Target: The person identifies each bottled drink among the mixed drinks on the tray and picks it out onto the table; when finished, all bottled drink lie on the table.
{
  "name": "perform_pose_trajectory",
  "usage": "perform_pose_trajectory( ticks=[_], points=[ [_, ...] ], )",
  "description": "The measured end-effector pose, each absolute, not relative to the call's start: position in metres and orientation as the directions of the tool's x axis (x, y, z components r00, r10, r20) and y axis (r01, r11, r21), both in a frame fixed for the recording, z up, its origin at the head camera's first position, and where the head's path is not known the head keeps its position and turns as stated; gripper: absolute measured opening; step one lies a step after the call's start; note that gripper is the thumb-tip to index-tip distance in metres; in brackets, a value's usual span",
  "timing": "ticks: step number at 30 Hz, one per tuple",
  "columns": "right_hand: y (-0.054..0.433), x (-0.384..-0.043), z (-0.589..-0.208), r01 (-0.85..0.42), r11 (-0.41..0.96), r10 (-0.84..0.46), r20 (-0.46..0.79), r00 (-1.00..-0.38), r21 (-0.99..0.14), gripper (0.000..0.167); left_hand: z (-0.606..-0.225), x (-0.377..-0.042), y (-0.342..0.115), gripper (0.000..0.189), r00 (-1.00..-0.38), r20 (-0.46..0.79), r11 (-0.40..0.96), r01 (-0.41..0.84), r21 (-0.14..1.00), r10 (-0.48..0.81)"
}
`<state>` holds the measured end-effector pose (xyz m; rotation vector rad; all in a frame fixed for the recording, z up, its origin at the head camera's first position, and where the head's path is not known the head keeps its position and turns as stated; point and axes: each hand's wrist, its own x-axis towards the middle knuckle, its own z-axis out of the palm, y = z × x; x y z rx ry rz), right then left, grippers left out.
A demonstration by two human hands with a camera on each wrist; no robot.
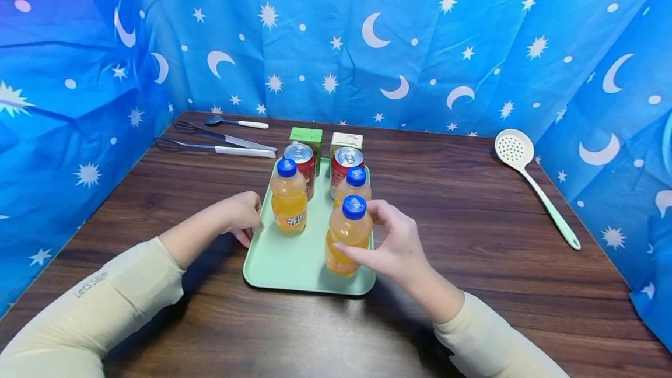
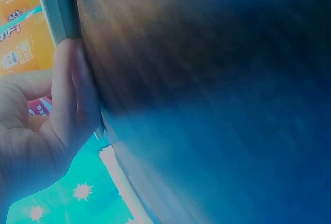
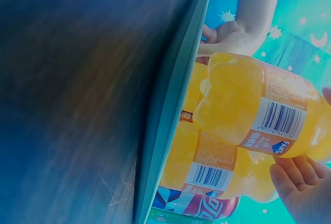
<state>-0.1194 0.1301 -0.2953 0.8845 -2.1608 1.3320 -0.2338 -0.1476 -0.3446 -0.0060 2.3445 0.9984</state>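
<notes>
A pale green tray point(image 1: 283, 264) lies on the table, carrying bottles and cans. My right hand point(image 1: 401, 244) grips an orange soda bottle point(image 1: 343, 249) with a blue cap over the tray's front right corner. The right wrist view shows this bottle slightly tilted, its barcode label facing the camera. Just behind it stands a second orange soda bottle point(image 3: 212, 159), partly covered by the first in the head view. My left hand point(image 1: 244, 217) pinches the tray's left rim, its fingers along the outer edge point(image 2: 64, 89). Close by that hand is a third orange soda bottle point(image 1: 289, 203).
Two red soda cans point(image 1: 310, 171) point(image 1: 338, 177) stand behind the bottles. Beyond them are a green box point(image 1: 310, 136) and a white-topped box point(image 1: 346, 140). Tongs point(image 1: 226, 147) and a spoon point(image 1: 236, 122) lie at the back left, a slotted skimmer point(image 1: 535, 182) at the right. Starry blue cloth point(image 1: 315, 45) surrounds the table.
</notes>
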Motion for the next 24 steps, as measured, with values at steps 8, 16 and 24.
perform_pose_trajectory(
  ticks=[8, 16, 24],
  points=[
    [0.1330, -0.1179, -0.2926, -0.705, 0.353, -0.271, 0.654, -0.706, -0.615, 0.048, -0.3445, -0.2336, -0.1470, 0.020, -0.828, -0.516, 0.721, -0.219, 0.658, 0.219],
    [0.1357, -0.1157, -0.2913, -0.683, 0.390, -0.250, 0.643, -0.724, -0.618, 0.049, -0.3425, -0.2322, -0.1472, 0.020, -0.830, -0.512, 0.723, -0.214, 0.656, 0.219],
    [0.1387, -0.1151, -0.2912, -0.663, 0.394, -0.242, 0.624, -0.743, -0.636, 0.047, -0.3433, -0.2327, -0.1471, 0.020, -0.828, -0.515, 0.722, -0.217, 0.657, 0.220]
  ],
)
